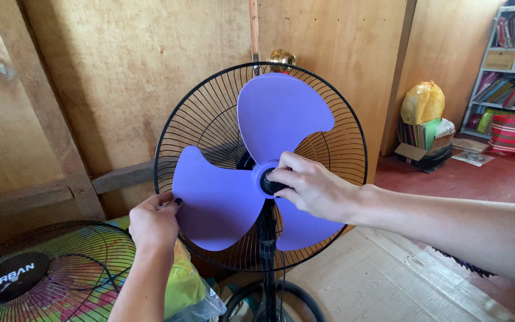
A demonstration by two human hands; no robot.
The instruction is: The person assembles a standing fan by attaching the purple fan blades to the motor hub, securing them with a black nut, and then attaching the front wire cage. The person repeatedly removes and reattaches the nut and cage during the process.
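Right hand pinches black round hub cap at centre of purple three-lobed plastic fan blade; left hand grips lower-left lobe edge, blade seated in black wire rear guard. Risk: lobe slips from left-hand fingers, blade spins, cap cross-threads

The right hand is resting on the hub cap at the middle of the fan blade, and the left hand is gripping the blade's edge, to the left of and lower than the right. Behind both hands the rear grille is standing, with the wooden wall behind that. The front grille is lying below and left of the left hand. Well right of the right hand, a shelf is standing.
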